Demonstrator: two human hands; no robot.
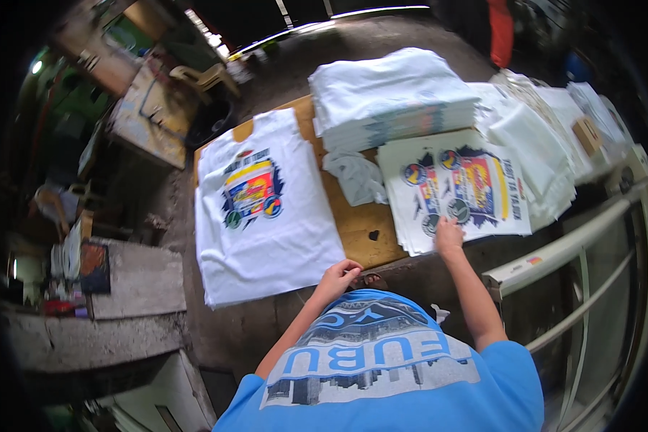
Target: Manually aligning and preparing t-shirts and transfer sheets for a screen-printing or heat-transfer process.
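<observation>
On the left of the table lies a flat pile of white sleeveless shirts point(295, 216), the top one with a colourful print on its chest. My left hand point(338, 279) is by the pile's near right corner, fingers curled together; whether cloth is between them is hidden. To the right is a stack of white printed sheets point(403, 209), with badges and a red, yellow and blue design. My right hand point(450, 236) is at the near edge of these sheets, its fingers closed over the top printed sheet. Between the two piles sits a crumpled white cloth point(354, 176).
A tall stack of folded white shirts point(389, 90) stands at the back. More white cloth point(529, 144) and a small brown box point(587, 135) lie at the right. A pale metal rail point(554, 248) runs close on my right. A plastic chair point(203, 78) stands at far left.
</observation>
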